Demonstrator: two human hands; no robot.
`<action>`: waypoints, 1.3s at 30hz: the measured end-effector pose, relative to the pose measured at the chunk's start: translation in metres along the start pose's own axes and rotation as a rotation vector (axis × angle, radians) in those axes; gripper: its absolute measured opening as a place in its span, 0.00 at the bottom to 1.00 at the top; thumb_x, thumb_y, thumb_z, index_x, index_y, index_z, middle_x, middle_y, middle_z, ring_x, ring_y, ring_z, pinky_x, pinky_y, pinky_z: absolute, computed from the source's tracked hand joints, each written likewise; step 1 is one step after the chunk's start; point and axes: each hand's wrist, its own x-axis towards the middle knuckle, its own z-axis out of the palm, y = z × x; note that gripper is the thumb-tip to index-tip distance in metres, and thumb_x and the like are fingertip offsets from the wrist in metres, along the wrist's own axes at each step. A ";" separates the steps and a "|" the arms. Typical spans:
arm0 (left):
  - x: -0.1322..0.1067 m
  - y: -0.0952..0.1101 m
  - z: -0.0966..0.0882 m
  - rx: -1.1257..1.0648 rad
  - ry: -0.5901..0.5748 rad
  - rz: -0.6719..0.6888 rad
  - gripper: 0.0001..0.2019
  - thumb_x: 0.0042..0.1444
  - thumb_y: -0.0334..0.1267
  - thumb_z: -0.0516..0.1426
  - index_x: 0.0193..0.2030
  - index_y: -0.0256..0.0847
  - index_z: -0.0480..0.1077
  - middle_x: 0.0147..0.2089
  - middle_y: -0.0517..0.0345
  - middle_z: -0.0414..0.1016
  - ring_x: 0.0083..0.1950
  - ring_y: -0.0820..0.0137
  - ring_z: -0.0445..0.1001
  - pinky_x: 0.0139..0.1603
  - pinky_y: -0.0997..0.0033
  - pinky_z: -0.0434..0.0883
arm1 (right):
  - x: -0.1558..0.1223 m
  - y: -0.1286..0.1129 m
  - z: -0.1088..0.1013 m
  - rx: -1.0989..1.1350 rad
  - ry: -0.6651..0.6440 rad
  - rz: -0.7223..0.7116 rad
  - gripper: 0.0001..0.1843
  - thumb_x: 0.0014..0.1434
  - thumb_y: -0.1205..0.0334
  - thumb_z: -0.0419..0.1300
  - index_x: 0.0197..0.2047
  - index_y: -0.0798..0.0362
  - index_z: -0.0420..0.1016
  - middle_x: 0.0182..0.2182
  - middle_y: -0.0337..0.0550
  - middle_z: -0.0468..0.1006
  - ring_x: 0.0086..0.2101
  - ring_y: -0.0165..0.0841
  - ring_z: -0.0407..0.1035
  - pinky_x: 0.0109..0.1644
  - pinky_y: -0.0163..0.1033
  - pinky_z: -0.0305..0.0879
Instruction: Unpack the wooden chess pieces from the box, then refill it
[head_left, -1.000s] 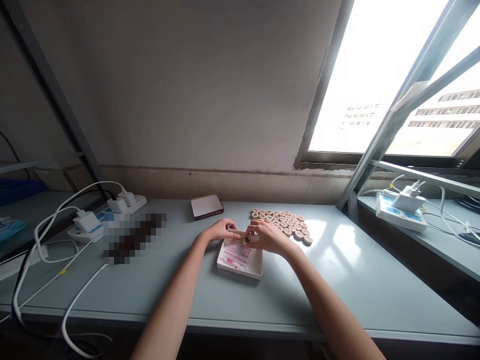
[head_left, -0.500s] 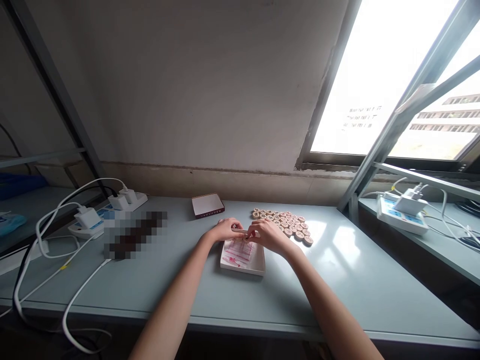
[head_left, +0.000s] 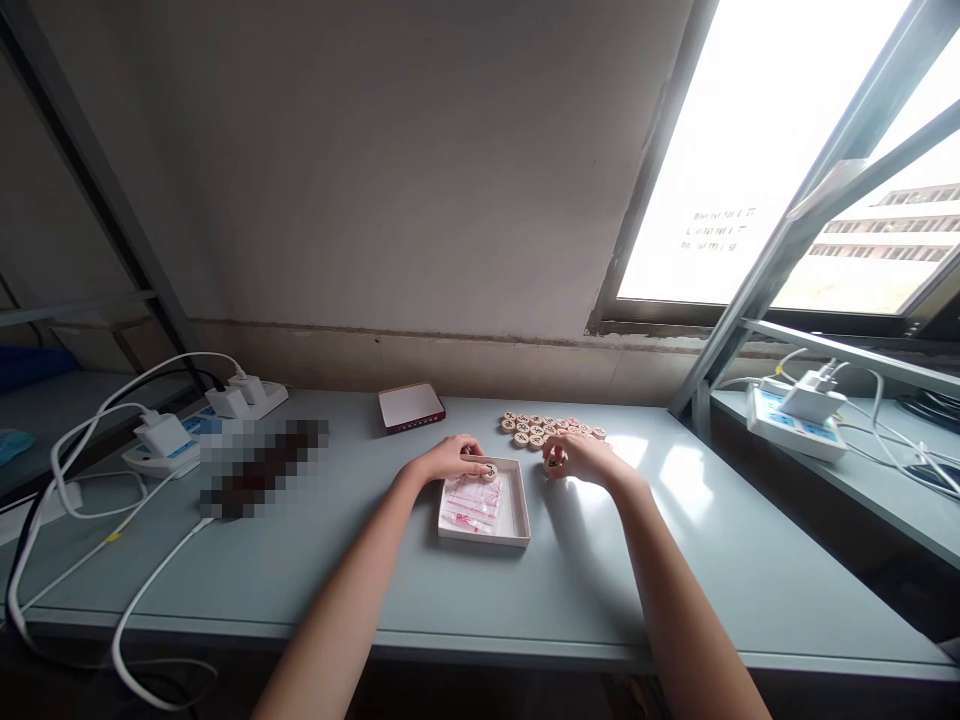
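A shallow white box (head_left: 484, 538) lies in front of me, with a clear plastic bag with red print (head_left: 471, 505) in it. A round wooden Chinese chess piece (head_left: 489, 471) sits at its far side. My left hand (head_left: 452, 459) is closed over the box's far left corner, thumb inside beside that piece; its other fingertips are partly hidden. To the right of the box, my right hand (head_left: 581, 457) pinches another chess piece (head_left: 553, 466) just above or at the tabletop. Rows of chess pieces (head_left: 535, 432) lie behind, some hidden by the right hand.
A dark red box lid (head_left: 411, 409) rests inside-up near the wall. Power strips with chargers (head_left: 163, 440) and white cables are on the left, and another strip (head_left: 799, 420) is at the right. A metal frame post (head_left: 702, 410) rises by the window.
My right hand has moved from the box's far side rightward to the chess pieces and has taken hold of one. My left hand stays at the box's far left corner.
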 end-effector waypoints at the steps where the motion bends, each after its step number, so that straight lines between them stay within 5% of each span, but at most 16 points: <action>1: 0.000 -0.001 0.000 0.002 0.000 0.006 0.17 0.45 0.52 0.59 0.36 0.42 0.70 0.43 0.55 0.69 0.42 0.66 0.69 0.37 0.72 0.65 | 0.001 0.000 0.001 -0.010 -0.004 -0.005 0.08 0.48 0.63 0.63 0.35 0.49 0.74 0.35 0.38 0.76 0.35 0.33 0.69 0.29 0.32 0.55; 9: -0.001 0.005 0.004 -0.055 0.032 -0.056 0.20 0.43 0.56 0.59 0.35 0.41 0.69 0.40 0.55 0.71 0.36 0.68 0.71 0.31 0.73 0.65 | -0.002 -0.015 -0.004 -0.008 0.062 0.014 0.02 0.49 0.65 0.61 0.29 0.51 0.75 0.32 0.41 0.76 0.33 0.33 0.68 0.30 0.33 0.55; 13: -0.002 0.009 0.008 -0.058 0.065 -0.076 0.20 0.41 0.54 0.61 0.33 0.40 0.68 0.35 0.56 0.72 0.33 0.69 0.71 0.30 0.73 0.65 | -0.003 -0.023 -0.005 0.150 0.174 -0.128 0.06 0.53 0.57 0.59 0.33 0.48 0.75 0.33 0.39 0.76 0.32 0.31 0.68 0.33 0.33 0.57; 17: -0.001 0.008 0.008 -0.055 0.054 -0.053 0.19 0.43 0.54 0.60 0.33 0.39 0.68 0.35 0.56 0.71 0.33 0.69 0.71 0.30 0.72 0.65 | 0.000 -0.037 0.000 0.249 0.098 -0.287 0.10 0.53 0.54 0.59 0.37 0.47 0.74 0.32 0.38 0.75 0.32 0.31 0.67 0.33 0.33 0.57; 21: 0.000 0.005 0.006 -0.013 0.075 -0.005 0.18 0.44 0.54 0.60 0.32 0.39 0.68 0.40 0.55 0.70 0.37 0.68 0.71 0.32 0.73 0.66 | 0.002 -0.047 0.009 0.166 0.009 -0.335 0.07 0.52 0.57 0.60 0.35 0.47 0.75 0.31 0.37 0.75 0.30 0.30 0.67 0.36 0.35 0.56; 26: 0.000 0.004 0.006 0.005 0.067 0.007 0.18 0.45 0.53 0.59 0.32 0.40 0.68 0.40 0.56 0.70 0.38 0.68 0.70 0.33 0.73 0.66 | 0.002 -0.051 0.014 0.085 0.038 -0.342 0.07 0.53 0.64 0.56 0.36 0.47 0.73 0.31 0.35 0.78 0.31 0.30 0.69 0.43 0.38 0.55; 39: 0.003 0.002 0.007 0.017 0.064 0.005 0.20 0.44 0.56 0.59 0.33 0.40 0.69 0.38 0.57 0.70 0.35 0.69 0.69 0.31 0.73 0.64 | 0.004 -0.053 0.016 0.001 0.119 -0.338 0.04 0.51 0.64 0.60 0.32 0.48 0.74 0.31 0.37 0.78 0.34 0.33 0.70 0.42 0.37 0.57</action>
